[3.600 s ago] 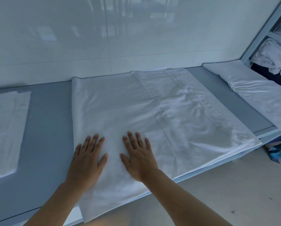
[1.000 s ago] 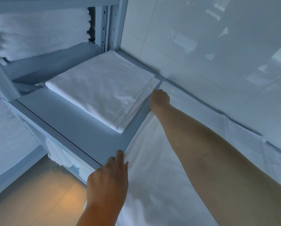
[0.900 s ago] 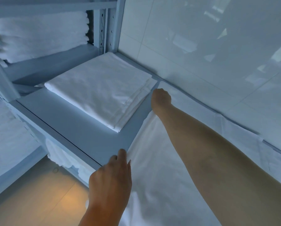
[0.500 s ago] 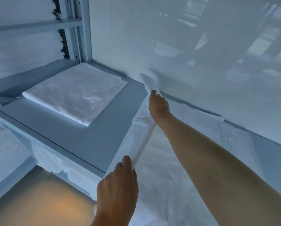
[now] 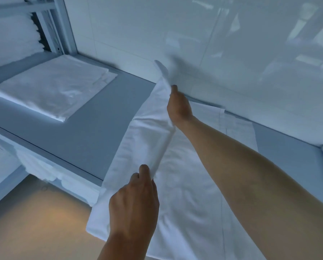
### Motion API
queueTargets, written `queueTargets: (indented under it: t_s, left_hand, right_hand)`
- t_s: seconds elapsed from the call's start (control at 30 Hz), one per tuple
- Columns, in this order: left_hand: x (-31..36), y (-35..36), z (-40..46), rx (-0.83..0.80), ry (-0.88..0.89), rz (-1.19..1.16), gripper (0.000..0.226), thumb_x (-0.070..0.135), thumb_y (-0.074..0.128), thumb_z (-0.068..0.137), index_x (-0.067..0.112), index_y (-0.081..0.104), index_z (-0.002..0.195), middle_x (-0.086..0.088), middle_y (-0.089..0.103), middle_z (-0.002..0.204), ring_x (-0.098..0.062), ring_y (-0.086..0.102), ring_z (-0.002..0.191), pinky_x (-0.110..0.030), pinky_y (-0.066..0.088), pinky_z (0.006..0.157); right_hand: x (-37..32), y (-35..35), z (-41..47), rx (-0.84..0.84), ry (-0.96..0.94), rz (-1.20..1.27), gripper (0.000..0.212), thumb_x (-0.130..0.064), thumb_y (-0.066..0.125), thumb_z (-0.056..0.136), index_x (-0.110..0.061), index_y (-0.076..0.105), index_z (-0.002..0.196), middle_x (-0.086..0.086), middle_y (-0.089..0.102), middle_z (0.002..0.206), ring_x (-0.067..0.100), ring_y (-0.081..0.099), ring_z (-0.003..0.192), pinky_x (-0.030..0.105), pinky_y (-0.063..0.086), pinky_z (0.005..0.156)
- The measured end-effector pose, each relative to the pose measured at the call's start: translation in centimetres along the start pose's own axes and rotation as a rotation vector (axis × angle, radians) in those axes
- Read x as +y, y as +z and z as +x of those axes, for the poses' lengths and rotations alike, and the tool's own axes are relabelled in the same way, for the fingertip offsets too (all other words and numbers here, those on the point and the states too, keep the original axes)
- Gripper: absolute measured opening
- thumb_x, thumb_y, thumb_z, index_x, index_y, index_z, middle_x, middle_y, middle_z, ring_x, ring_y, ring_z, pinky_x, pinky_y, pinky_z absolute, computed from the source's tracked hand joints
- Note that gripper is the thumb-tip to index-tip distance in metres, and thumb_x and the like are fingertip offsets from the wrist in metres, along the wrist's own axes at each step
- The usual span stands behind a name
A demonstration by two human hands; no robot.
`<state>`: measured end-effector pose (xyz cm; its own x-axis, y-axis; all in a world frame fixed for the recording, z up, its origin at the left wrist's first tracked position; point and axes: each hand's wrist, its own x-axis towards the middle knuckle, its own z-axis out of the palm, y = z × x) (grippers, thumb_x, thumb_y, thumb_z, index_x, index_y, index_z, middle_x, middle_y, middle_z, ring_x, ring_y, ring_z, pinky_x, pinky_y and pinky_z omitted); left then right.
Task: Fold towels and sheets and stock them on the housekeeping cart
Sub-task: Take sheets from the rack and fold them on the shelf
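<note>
A white sheet [image 5: 194, 184] lies spread on the grey shelf surface [image 5: 93, 132], its near edge hanging over the front. My left hand [image 5: 136, 205] pinches the sheet's left edge near the front. My right hand [image 5: 178, 107] grips the same edge farther back, close to the wall. Between the two hands the left edge is lifted off the surface and curls over toward the right, with the far corner sticking up above my right hand.
A folded white sheet [image 5: 52, 89] lies on the grey surface at the left. Stacked white towels [image 5: 8, 38] fill the metal rack behind it. More white linen [image 5: 50, 171] sits on the lower shelf. A glossy tiled wall [image 5: 213, 44] runs along the back.
Both hands took hold of the sheet's left edge, which lay flat a second ago, and lifted it; it now rises higher and moves rightward over the sheet.
</note>
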<state>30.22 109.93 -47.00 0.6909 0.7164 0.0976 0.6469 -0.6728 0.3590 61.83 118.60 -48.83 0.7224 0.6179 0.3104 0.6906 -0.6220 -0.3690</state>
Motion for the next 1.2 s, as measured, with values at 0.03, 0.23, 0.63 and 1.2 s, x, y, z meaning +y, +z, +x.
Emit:
queueTargets:
  t_s: [0.03,0.23,0.63,1.2]
  left_hand:
    - [1.5,-0.1,-0.5,0.010,0.000,0.000,0.035,0.017,0.080,0.079,0.017,0.045,0.081,0.005,0.036,0.052,-0.025,0.046,0.030,-0.017,-0.001,0.048]
    - [11.7,-0.9,-4.1,-0.001,0.024,-0.030,0.040,0.005,0.091,0.064,0.013,0.054,0.078,0.003,0.042,0.049,-0.021,0.046,0.028,-0.017,-0.003,0.047]
    - [30.6,10.0,-14.6,-0.539,0.090,-0.142,0.046,0.051,0.054,0.100,0.018,0.045,0.131,-0.002,0.052,0.117,-0.020,0.067,0.101,-0.031,0.051,0.078]
    - [7.1,16.7,-2.1,-0.273,0.373,0.208,0.073,0.060,0.017,0.099,0.026,0.023,0.164,-0.005,0.015,0.172,-0.029,0.014,0.158,-0.056,0.014,0.125]
  right_hand:
    - [1.2,-0.9,-0.2,0.008,-0.007,0.004,0.027,-0.001,0.039,0.101,-0.003,0.045,0.128,0.022,0.065,0.108,0.042,0.065,0.099,0.040,0.045,0.071]
    - [8.9,-8.0,-1.4,0.084,-0.019,-0.008,0.027,-0.002,0.042,0.100,-0.009,0.044,0.126,0.015,0.059,0.092,0.041,0.062,0.088,0.038,0.038,0.065]
    - [32.9,-15.7,-12.2,-0.470,0.442,-0.096,0.085,-0.049,0.052,0.104,-0.007,0.007,0.162,0.023,0.017,0.166,0.042,0.033,0.147,0.045,0.034,0.116]
    - [27.4,-4.7,-19.7,-0.370,0.057,-0.113,0.066,-0.059,0.026,0.106,-0.032,0.012,0.164,-0.008,0.003,0.173,0.020,0.001,0.159,0.048,0.005,0.127]
